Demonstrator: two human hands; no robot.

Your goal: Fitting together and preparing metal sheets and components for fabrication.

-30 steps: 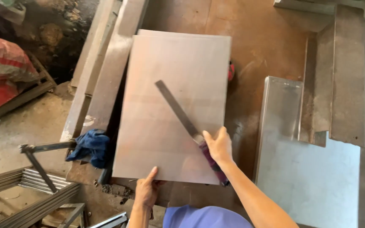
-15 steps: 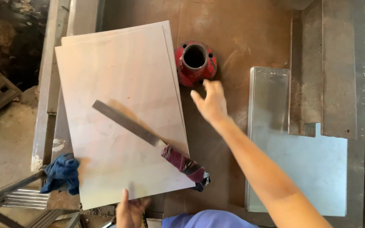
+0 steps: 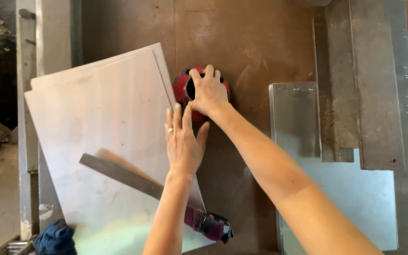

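Two hands are now at work where half a second ago only one was reaching: the right hand [image 3: 208, 92] has closed the gap and lies on top of the red round metal part [image 3: 201, 90], fingers curled over its rim and into its dark central hole, gripping it where it sits on the brown rusty workbench [image 3: 242, 42] just beside the upper right edge of the grey metal sheet [image 3: 105, 137]. The left hand [image 3: 183, 141], earlier down at the sheet's near edge, has come up and lies flat with fingers spread and straight, palm pressing the sheet's right edge, just below the red part. So the sheet is being held down while the red part is taken in hand. The sheet itself looks turned a little from the earlier view, though the head camera has also shifted and come closer. The flat metal blade [image 3: 121, 173] with its dark red taped handle [image 3: 208, 225] lies untouched across the lower sheet, released by the right hand that held it a second ago. A blue rag [image 3: 55, 238] sits at the lower left corner, and a second shiny sheet [image 3: 336, 208] with rusty angle bars [image 3: 360, 89] lies well apart to the right.
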